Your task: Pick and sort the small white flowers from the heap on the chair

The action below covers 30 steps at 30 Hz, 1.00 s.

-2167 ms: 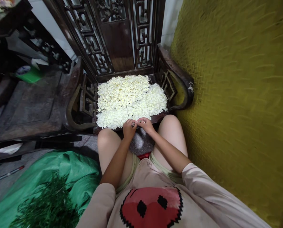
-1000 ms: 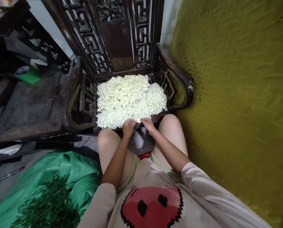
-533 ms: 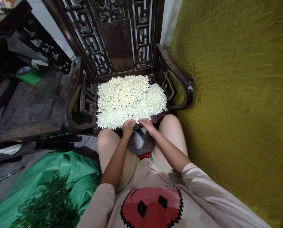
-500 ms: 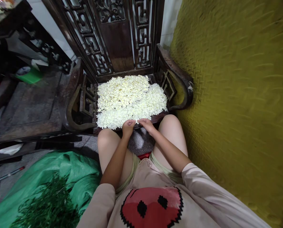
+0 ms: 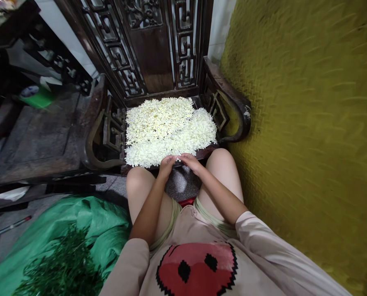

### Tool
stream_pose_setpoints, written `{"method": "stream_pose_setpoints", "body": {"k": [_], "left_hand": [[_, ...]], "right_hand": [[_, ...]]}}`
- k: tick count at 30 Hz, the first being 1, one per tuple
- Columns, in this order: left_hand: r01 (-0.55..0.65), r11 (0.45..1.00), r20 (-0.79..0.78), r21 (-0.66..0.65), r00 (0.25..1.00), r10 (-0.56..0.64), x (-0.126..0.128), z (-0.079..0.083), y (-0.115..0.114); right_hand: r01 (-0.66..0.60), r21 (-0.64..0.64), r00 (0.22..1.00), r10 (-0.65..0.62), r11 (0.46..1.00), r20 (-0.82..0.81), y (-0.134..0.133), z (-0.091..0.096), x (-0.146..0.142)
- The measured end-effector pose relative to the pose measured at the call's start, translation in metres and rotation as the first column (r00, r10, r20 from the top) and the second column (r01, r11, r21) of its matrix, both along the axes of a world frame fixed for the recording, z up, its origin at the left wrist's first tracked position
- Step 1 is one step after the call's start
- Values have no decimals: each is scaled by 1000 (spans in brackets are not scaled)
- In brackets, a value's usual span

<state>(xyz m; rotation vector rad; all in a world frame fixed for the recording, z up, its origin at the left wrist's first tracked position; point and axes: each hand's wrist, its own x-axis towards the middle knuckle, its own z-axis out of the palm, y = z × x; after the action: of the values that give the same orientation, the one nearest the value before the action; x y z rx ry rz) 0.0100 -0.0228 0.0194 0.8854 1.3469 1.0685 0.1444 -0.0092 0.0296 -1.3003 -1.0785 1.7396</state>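
A thick layer of small white blossoms (image 5: 167, 129) covers the seat of a dark carved wooden chair (image 5: 229, 102) in front of me. My left hand (image 5: 165, 165) and my right hand (image 5: 190, 162) meet at the near edge of the heap, above my knees. Both have their fingers curled and pinched together at the tips. What they pinch is too small to name. The fingertips of the two hands touch or nearly touch each other.
A yellow-green textured wall (image 5: 309, 123) stands close on the right. To the left is a second dark wooden seat (image 5: 41, 135). A green sheet (image 5: 91, 230) with leafy green stems (image 5: 63, 267) lies on the floor at lower left.
The hands were together, drew slightly apart about a second ago with the right hand at the blossoms, and have come back together at the heap's near edge.
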Motion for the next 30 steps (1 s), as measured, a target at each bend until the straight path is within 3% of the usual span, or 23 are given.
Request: {"method": "stream_pose_setpoints", "body": {"k": [8,13,18,24,30], "left_hand": [[15,997,163,-81,987,-2,-1,-4,3],[-77,993,19,-84,997,79,0,0,2],[-144,989,-83,-29,987,141,2,3,0],[-103,993,-70,-61,993,98,1,1,1],[-34,992,31,-123,999,38,-3,-6,2]], "right_hand": [[8,28,999,-9,1000,53,1,-16,-7],[62,-21,998,-61,998,28,2,-20,-8],[71,66,995,-75,995,67,3,-18,-5],[36,238,985,-75,970,157,1,-11,-4],[12,239,989,-46,971,138,1,-10,-2]]}}
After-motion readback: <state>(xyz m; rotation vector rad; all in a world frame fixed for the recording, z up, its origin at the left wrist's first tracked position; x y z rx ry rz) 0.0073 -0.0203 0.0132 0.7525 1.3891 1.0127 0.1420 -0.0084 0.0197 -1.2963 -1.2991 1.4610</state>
